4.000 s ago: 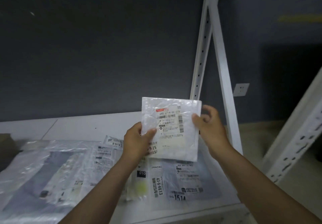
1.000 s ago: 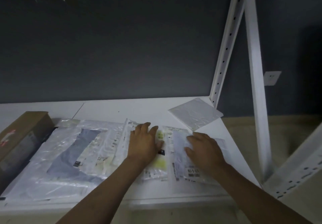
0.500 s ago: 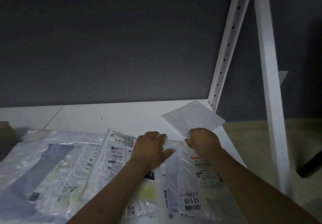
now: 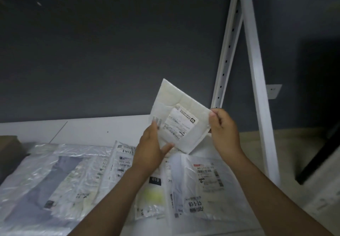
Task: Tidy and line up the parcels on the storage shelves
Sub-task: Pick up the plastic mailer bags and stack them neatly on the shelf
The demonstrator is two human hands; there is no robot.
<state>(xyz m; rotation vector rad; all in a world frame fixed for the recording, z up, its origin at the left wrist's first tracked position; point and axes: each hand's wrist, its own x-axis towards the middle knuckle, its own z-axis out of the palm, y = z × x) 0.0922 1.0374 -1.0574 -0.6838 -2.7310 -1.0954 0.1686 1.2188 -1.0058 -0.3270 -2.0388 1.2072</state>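
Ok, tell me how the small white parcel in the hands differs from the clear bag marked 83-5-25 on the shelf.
The white parcel is held up, tilted, by the left hand and right hand; the clear bag lies flat on the shelf. The white parcel is opaque and quilted; the clear bag is see-through and crinkled. The white parcel looks smaller than the clear bag. Both carry printed labels.

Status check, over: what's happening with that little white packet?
Both holding: left grip at the left edge, right grip pinching the right corner. Held up: small white padded envelope, tilted, above the white shelf. Beneath: clear plastic parcels, overlapped; nothing blocking.
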